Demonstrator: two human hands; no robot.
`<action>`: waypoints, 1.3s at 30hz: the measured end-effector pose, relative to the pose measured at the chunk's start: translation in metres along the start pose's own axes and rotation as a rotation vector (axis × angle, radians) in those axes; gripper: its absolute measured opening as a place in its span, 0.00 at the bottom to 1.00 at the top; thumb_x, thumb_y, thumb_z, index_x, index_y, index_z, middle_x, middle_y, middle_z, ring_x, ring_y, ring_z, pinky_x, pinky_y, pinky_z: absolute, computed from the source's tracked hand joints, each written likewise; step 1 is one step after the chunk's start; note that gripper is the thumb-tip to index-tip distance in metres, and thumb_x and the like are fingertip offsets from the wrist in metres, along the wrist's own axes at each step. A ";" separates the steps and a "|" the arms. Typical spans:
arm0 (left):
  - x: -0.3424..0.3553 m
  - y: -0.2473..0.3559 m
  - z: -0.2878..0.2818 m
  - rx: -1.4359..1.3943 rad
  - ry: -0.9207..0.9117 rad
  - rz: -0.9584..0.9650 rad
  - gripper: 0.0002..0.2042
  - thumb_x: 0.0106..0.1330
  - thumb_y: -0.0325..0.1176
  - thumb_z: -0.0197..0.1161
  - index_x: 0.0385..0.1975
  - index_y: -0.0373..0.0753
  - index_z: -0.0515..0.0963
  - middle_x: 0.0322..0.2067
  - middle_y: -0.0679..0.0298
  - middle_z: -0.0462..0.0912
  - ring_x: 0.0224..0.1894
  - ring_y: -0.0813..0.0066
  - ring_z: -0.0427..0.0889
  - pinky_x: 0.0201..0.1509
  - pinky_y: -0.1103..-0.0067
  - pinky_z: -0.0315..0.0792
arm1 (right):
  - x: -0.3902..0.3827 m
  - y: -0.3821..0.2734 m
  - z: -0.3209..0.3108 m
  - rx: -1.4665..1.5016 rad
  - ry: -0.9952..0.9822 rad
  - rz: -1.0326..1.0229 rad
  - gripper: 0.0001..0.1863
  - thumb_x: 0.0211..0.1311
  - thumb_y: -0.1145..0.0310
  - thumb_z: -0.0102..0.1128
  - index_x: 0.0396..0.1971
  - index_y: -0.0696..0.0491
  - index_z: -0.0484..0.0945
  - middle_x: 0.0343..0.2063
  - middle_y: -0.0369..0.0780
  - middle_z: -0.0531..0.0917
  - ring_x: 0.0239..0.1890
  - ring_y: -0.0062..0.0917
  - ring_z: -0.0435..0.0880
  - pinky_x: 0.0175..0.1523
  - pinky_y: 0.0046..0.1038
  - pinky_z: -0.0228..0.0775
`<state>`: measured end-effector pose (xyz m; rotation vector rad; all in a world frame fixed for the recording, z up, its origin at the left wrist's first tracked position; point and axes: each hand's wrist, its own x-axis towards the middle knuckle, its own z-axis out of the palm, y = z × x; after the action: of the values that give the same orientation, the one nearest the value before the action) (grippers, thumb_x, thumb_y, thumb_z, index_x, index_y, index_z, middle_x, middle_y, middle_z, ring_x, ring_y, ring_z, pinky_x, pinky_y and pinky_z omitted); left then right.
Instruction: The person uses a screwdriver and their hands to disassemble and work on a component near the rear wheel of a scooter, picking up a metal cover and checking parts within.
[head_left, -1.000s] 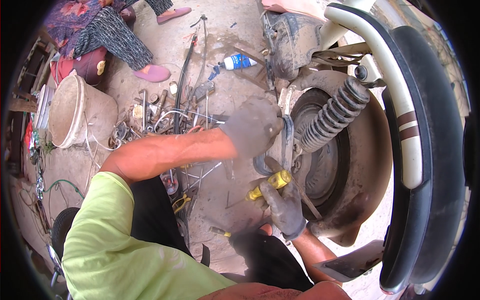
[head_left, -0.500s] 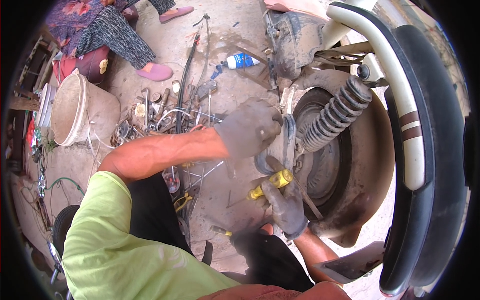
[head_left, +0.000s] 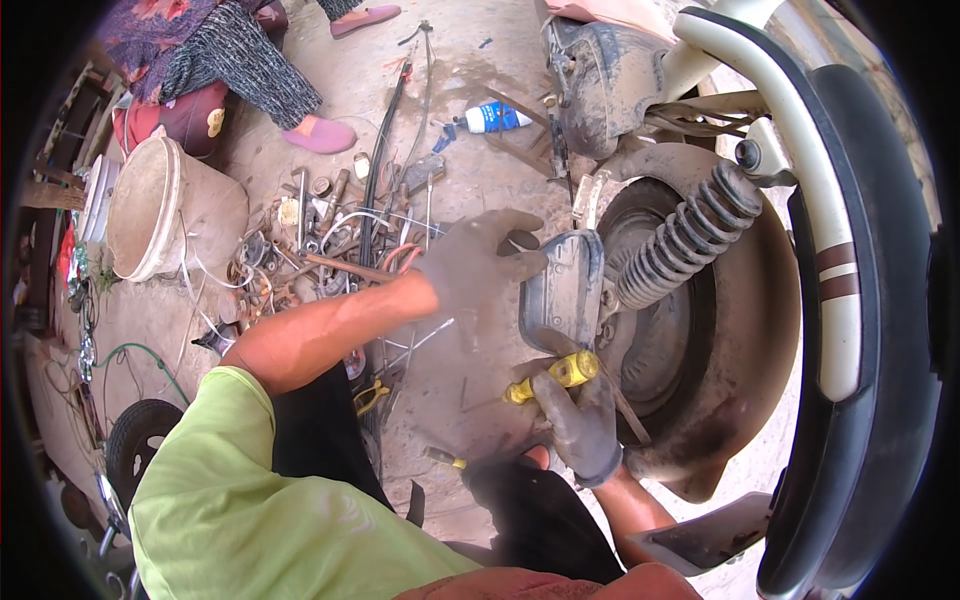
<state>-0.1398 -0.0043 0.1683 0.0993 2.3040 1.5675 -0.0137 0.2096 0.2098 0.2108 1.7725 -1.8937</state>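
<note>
My left hand [head_left: 480, 260], in a grey glove, is beside a dusty metal plate [head_left: 562, 290] on the scooter; its fingers curl loosely around a small dark spot, possibly an object, that I cannot make out. My right hand [head_left: 578, 430], also gloved, grips a yellow screwdriver [head_left: 567, 372] below that plate. A metal bar lies slanted just right of this hand. The coiled shock absorber [head_left: 685, 240] rises to the right, in front of the rear wheel [head_left: 650, 370] and its dusty fender [head_left: 750, 390].
Tools and small parts [head_left: 310, 220] litter the floor around cables. A dirty bucket [head_left: 185, 215], a spare wheel [head_left: 130, 445] and a blue-white bottle [head_left: 497, 118] lie around. Another person's legs [head_left: 250, 75] are at upper left. A curved rail [head_left: 840, 330] runs along the right.
My left hand has shifted left and its fingers have loosened from a fist, uncovering more of the metal plate. My right hand still grips the screwdriver; the whole view has shifted slightly.
</note>
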 end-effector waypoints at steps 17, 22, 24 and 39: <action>0.005 -0.039 0.030 -0.580 -0.211 -0.283 0.20 0.71 0.43 0.71 0.54 0.34 0.84 0.41 0.61 0.87 0.42 0.76 0.84 0.49 0.75 0.78 | -0.058 -0.068 0.035 -0.707 0.465 -0.488 0.35 0.70 0.48 0.71 0.62 0.62 0.77 0.52 0.45 0.83 0.49 0.29 0.83 0.57 0.33 0.77; 0.005 -0.036 0.034 -0.536 -0.192 -0.233 0.19 0.69 0.42 0.71 0.51 0.33 0.85 0.42 0.59 0.88 0.44 0.73 0.85 0.51 0.72 0.78 | -0.055 -0.061 0.048 -0.802 0.425 -0.616 0.33 0.74 0.67 0.69 0.71 0.62 0.66 0.55 0.48 0.82 0.54 0.30 0.84 0.62 0.32 0.77; 0.005 -0.031 0.029 -0.522 -0.199 -0.230 0.19 0.68 0.42 0.71 0.50 0.33 0.85 0.43 0.58 0.88 0.45 0.70 0.86 0.52 0.71 0.78 | -0.054 -0.068 0.060 -1.008 0.358 -0.676 0.32 0.74 0.70 0.66 0.72 0.62 0.66 0.55 0.50 0.82 0.55 0.33 0.84 0.62 0.33 0.77; 0.022 -0.049 0.039 -0.572 -0.270 -0.127 0.22 0.65 0.47 0.66 0.45 0.32 0.86 0.43 0.52 0.87 0.46 0.62 0.85 0.54 0.69 0.76 | -0.011 -0.174 0.088 -1.456 0.518 -0.463 0.20 0.71 0.78 0.59 0.61 0.61 0.79 0.52 0.46 0.86 0.58 0.33 0.85 0.67 0.33 0.75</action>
<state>-0.1407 0.0167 0.1054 0.0170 1.5642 1.9406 -0.0664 0.1269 0.3787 -0.3040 3.2375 -0.3101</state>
